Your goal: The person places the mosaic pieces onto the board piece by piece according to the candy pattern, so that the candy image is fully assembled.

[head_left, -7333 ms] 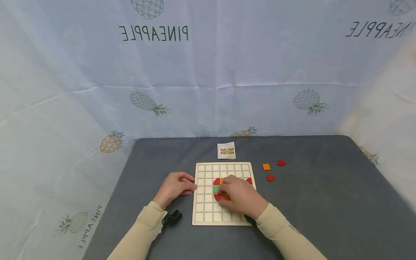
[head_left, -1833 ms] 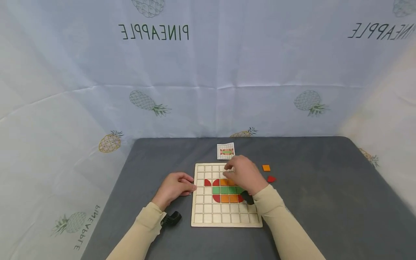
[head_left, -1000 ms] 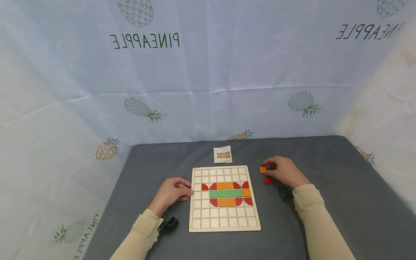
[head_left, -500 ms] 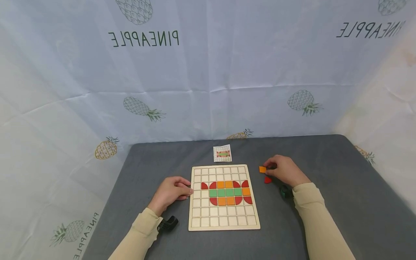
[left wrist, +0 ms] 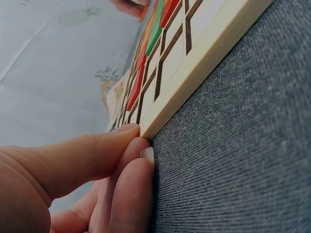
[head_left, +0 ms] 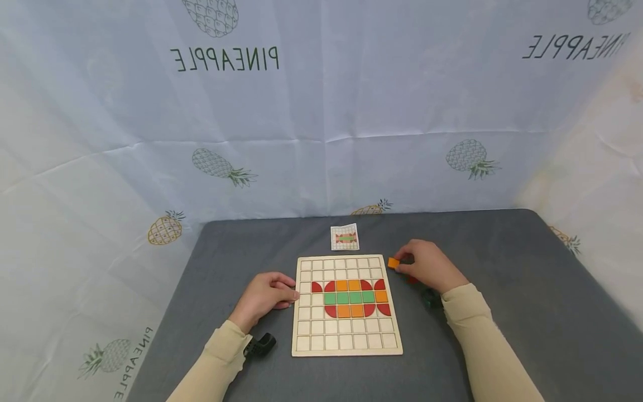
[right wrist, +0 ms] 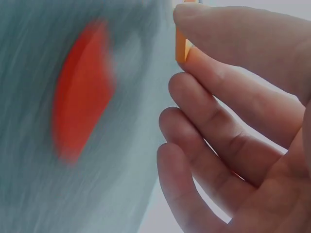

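A square wooden grid board [head_left: 345,328] lies on the table, bearing a pattern of red, orange and green tiles across its middle rows. At its left edge my left hand [head_left: 263,296] holds on, thumb and index finger meeting at the rim [left wrist: 150,127] in the left wrist view. Thumb and index finger of my right hand [head_left: 427,265] pinch an orange square tile [head_left: 393,263] just off the board's far right corner. Below that hand lies a red rounded tile [right wrist: 82,94], blurred in the right wrist view and mostly hidden by the hand in the head view.
Behind the board lies a small paper card [head_left: 344,237] printed with a coloured grid pattern. A dark grey cloth [head_left: 502,268] covers the table. A pale pineapple-print curtain [head_left: 321,100] hangs along its back and sides.
A red tile from the table now sits at the pattern's left. My right hand has picked up the orange tile and carried it left towards the board. The left hand stays put.
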### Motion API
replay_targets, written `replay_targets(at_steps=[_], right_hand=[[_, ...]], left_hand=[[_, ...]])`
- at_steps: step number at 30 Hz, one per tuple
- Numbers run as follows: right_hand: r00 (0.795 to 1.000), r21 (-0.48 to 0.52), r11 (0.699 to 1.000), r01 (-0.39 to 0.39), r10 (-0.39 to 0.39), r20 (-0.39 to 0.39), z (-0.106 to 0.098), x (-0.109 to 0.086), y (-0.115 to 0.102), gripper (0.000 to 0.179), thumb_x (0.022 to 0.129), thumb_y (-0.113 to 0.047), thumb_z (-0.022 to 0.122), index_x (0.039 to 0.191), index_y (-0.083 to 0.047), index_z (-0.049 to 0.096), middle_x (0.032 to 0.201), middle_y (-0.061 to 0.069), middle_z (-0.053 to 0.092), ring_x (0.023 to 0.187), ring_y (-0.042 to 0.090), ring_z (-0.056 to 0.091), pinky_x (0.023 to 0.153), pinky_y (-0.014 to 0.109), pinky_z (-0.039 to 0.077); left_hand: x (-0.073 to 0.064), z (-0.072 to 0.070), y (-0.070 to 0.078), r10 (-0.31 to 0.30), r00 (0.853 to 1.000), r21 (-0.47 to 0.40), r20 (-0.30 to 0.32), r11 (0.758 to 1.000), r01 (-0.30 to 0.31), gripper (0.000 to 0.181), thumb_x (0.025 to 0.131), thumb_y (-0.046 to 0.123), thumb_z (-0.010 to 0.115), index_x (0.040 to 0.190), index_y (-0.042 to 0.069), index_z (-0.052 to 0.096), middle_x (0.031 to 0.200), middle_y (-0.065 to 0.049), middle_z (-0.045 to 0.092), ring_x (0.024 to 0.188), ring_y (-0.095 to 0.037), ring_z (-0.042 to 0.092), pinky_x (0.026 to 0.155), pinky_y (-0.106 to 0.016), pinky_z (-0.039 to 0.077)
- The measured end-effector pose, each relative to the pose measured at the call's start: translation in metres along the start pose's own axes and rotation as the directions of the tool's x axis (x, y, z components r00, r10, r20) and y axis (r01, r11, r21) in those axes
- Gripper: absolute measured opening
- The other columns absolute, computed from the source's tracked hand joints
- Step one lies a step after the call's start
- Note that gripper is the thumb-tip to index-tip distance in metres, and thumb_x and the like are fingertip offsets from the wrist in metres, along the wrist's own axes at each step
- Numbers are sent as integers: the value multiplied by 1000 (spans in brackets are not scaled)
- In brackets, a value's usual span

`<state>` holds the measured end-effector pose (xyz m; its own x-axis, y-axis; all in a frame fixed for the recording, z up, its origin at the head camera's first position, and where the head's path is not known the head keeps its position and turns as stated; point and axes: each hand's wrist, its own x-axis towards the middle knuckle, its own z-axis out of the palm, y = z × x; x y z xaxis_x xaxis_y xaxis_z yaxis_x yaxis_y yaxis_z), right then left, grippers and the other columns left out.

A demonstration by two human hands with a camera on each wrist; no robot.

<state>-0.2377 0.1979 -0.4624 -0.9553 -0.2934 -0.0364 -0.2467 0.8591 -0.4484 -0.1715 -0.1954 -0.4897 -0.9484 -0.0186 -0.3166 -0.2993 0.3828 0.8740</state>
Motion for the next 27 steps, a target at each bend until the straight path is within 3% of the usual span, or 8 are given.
replay_targets(at_steps=[8, 16, 21, 27], right_hand=[[982, -48, 981, 187, -187, 10, 26, -11, -70, 16, 90, -24, 90, 103, -16, 84, 97, -2, 70, 86, 13, 57, 74, 32, 56], [920, -90, 916, 392, -391, 31, 52, -15, -123, 13, 91, -23, 89, 101, -17, 84, 95, -5, 71, 89, 12, 62, 76, 28, 58], [908, -111, 902, 418, -418, 24, 65, -12, -141, 14, 90, -25, 90, 100, -17, 84, 91, -5, 69, 88, 14, 62, 71, 27, 57], [906, -153, 894, 421, -422, 28, 74, -10, -149, 18, 88, -27, 92, 100, -16, 84, 91, -4, 69, 86, 14, 60, 70, 27, 57]], left_hand=[[-3, -1, -1, 5, 1000, -14, 18, 1000, -4, 31, 85, 17, 93, 109, 6, 78, 90, -9, 75, 76, -16, 74, 73, -30, 67], [-1, -4, -1, 8, 1000, -5, 11, 1000, -8, 29, 86, 18, 92, 108, 7, 78, 90, -8, 75, 76, -15, 73, 72, -30, 66], [0, -4, -2, 4, 1000, -14, 21, 1000, -4, 28, 86, 18, 92, 108, 7, 78, 91, -8, 76, 76, -16, 74, 73, -30, 67], [2, -3, -1, 1, 1000, -24, 30, 1000, 0, 28, 87, 18, 91, 109, 6, 77, 91, -9, 76, 77, -18, 74, 73, -30, 67]])
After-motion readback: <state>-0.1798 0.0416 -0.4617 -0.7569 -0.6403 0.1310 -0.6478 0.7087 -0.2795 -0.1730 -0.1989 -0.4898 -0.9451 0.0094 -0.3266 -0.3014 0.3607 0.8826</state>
